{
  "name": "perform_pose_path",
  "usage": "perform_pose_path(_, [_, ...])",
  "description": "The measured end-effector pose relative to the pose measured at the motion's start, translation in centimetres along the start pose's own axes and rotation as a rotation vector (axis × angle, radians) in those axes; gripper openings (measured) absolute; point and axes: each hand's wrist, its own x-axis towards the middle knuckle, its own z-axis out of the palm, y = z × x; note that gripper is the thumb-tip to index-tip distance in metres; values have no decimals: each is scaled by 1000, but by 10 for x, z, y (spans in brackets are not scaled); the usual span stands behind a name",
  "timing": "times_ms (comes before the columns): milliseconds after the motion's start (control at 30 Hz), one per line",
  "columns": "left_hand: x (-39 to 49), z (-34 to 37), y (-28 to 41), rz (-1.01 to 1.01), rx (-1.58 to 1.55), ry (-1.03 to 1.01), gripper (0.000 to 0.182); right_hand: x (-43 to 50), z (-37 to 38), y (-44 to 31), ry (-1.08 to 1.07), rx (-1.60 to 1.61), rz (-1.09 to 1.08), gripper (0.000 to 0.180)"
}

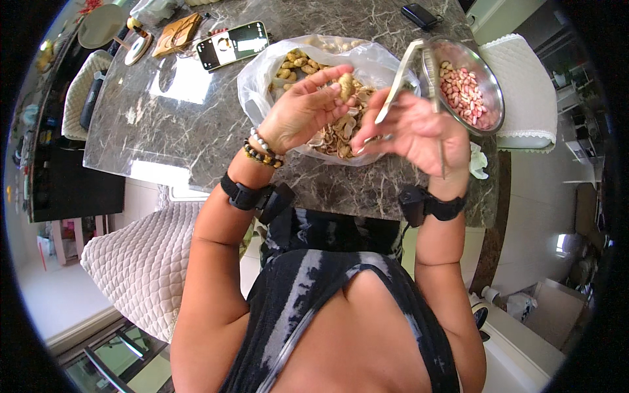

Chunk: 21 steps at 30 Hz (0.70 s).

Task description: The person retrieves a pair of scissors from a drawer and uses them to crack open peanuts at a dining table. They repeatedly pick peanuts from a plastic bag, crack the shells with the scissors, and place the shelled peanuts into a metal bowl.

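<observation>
My left hand [314, 105] pinches an unshelled peanut [346, 86] between thumb and fingers, above an open clear plastic bag [255, 73]. Whole peanuts [300, 61] show on the bag's far left side, while broken peanut shells [339, 135] fill its near part. In my right hand [417, 127] is a metal tong-like tool [400, 81], its two arms spread apart and its bent end pointing away from me. The fingers of that hand are slightly blurred. Just beyond it, a stainless steel bowl [497, 93] contains shelled pink peanut kernels [464, 96].
On the marble table [206, 132] lie a lit smartphone [233, 45], a tan leather pouch [177, 34] and a black case [419, 17]. A round mirror [102, 25] stands at the far left. Crumpled tissue [477, 161] rests near the right edge. Padded chairs [142, 260] flank the table.
</observation>
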Motion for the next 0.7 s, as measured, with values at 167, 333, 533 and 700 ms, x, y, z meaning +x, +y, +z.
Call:
perform_pose_path(167, [-6,3,-3,-1,-6,13,39,-7,5,-4,590,-763,-292,11])
perform_pose_path(333, [-4,9,-11,-12,-22,21,37,14,5,36,652,-1012,-220,18])
perform_pose_path(533, [-12,10,-12,22,36,55,35,22,0,47,616,-1010,-255,22])
perform_pose_path(700, [-16,8,-9,-63,72,38,34,17,3,41,530,-986,-249,20])
